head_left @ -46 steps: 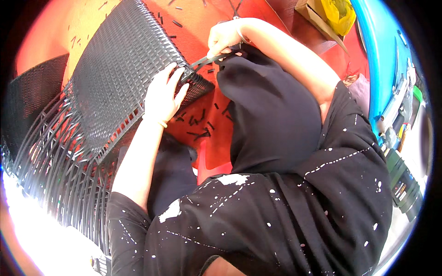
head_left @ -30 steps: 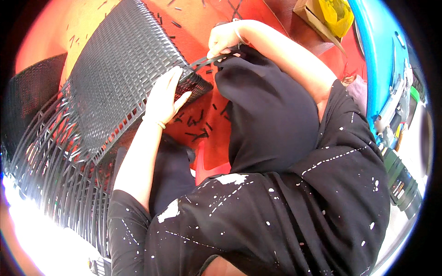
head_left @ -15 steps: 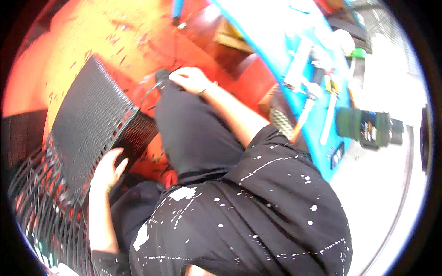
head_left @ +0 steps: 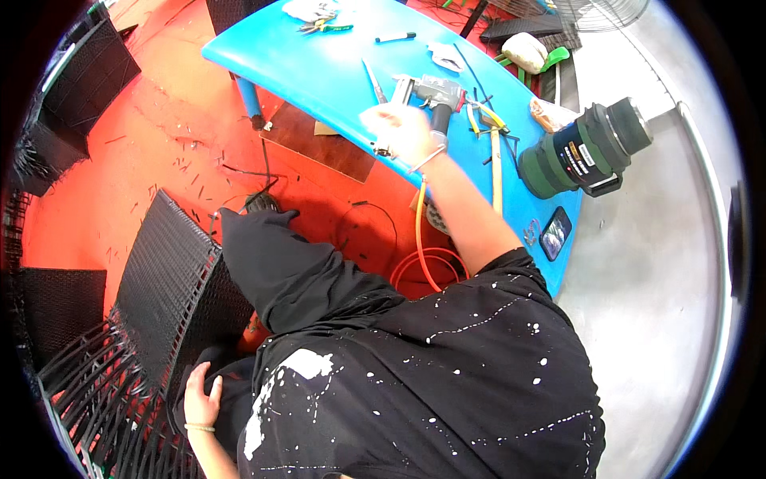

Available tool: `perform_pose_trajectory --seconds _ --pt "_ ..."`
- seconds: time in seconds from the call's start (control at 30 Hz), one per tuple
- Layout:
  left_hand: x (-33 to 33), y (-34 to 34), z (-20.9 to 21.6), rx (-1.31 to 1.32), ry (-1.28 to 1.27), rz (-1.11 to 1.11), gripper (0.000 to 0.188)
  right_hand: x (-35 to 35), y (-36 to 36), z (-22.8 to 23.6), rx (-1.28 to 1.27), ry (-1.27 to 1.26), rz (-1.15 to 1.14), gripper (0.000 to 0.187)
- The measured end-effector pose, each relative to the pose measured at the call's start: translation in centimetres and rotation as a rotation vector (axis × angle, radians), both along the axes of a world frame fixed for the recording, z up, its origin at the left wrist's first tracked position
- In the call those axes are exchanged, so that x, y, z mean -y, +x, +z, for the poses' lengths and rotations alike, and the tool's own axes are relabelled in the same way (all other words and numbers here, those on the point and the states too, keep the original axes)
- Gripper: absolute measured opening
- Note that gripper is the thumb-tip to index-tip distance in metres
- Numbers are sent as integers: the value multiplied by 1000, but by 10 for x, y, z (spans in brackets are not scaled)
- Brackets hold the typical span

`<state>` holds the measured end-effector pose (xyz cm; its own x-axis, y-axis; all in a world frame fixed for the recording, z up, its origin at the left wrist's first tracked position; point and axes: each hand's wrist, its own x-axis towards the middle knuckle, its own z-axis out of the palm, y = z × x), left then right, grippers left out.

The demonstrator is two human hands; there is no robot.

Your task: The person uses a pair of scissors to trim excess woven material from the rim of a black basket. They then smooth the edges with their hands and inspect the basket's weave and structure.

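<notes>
My right hand (head_left: 400, 132) is over the near edge of the blue table (head_left: 275, 56), beside a grey air stapler (head_left: 440, 93). Its fingers are smeared and overexposed, so whether they grip any part of the tool is unclear. An orange hose (head_left: 420, 223) hangs down from the table edge near that hand. Low on the left, my left hand (head_left: 201, 397) has thumb and fingers apart and holds nothing. It rests by my dark-clothed leg, next to a black woven wicker piece (head_left: 163, 279) whose loose strands (head_left: 96, 399) spread toward the lower left.
On the table lie pliers (head_left: 325, 27), a black marker (head_left: 395, 37), yellow-handled cutters (head_left: 485, 118), a phone (head_left: 555, 233) and a thick dark green cylinder (head_left: 562, 160). More black wicker (head_left: 88, 84) stands at far left. Cut strands litter the red floor (head_left: 171, 120).
My right hand has moved from my knee up and right to the blue table by the stapler. My left hand has come down, away from the wicker edge. The view has shifted, showing more table.
</notes>
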<state>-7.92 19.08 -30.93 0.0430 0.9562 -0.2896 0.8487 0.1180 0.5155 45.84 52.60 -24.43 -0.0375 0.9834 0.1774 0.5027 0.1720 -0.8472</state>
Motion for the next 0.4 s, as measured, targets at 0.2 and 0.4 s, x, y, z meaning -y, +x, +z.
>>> perform_pose_trajectory --seconds 0.2,0.4 --pt "33 -9 9 -163 154 97 39 -15 153 -2 293 132 -386 28" --pt "117 -55 15 -351 208 313 41 -35 119 -53 364 79 -206 22"
